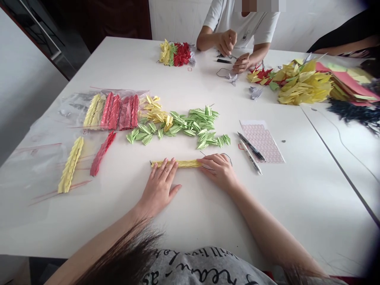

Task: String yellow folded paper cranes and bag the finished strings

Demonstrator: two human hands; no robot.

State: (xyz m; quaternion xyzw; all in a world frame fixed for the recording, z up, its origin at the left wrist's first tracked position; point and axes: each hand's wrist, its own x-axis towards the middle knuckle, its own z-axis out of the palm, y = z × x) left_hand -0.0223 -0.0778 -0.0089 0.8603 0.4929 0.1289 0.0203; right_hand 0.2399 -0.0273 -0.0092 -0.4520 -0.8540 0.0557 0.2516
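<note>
The left hand (158,188) and right hand (219,171) rest open, pressing down on a yellow paper-crane strand (175,163) near the front edge of the counter (297,190), seemingly to keep it straight; loose green cranes (178,128) lie beyond, apparently grouped by colour; bagged red strands (114,112) lie toward the left edge.

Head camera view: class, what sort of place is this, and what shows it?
Probably a shared craft workroom: a yellow string of origami cranes lies under the left hand and right hand on a large white table, stacked coloured paper lies at the far end, and another person works across it.
</note>
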